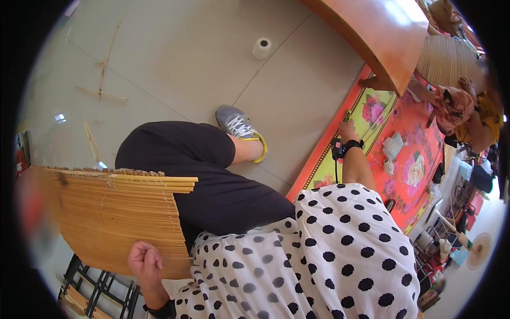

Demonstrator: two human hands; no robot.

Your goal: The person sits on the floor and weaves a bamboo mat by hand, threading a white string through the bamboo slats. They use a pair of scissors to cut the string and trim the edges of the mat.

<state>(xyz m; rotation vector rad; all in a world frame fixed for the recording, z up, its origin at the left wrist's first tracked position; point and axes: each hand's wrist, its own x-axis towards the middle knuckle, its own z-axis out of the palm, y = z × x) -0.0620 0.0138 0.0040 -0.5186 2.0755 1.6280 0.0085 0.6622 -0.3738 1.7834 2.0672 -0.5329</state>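
A stitched mat of thin bamboo strips [119, 212] lies across my lap on the left, with rough fibre along its far edge. My left hand [146, 260] is closed above the mat's near part, fingertips pinched; whatever they hold is too small to make out. On the right, my right hand [348, 130] reaches to a table with a red and yellow-green floral cloth [366, 138]. Its fingers are closed round a small green and dark object [347, 115], whose kind does not show clearly. A black strap with a small box [337, 149] is at that wrist.
A white thread spool [262, 48] stands on the tiled floor, where loose strips [102, 80] lie. A crumpled plastic bag [393, 146] rests on the cloth. A curved wooden panel [372, 32] overhangs the table. Another person [473, 117] handles a similar mat [449, 61] at far right.
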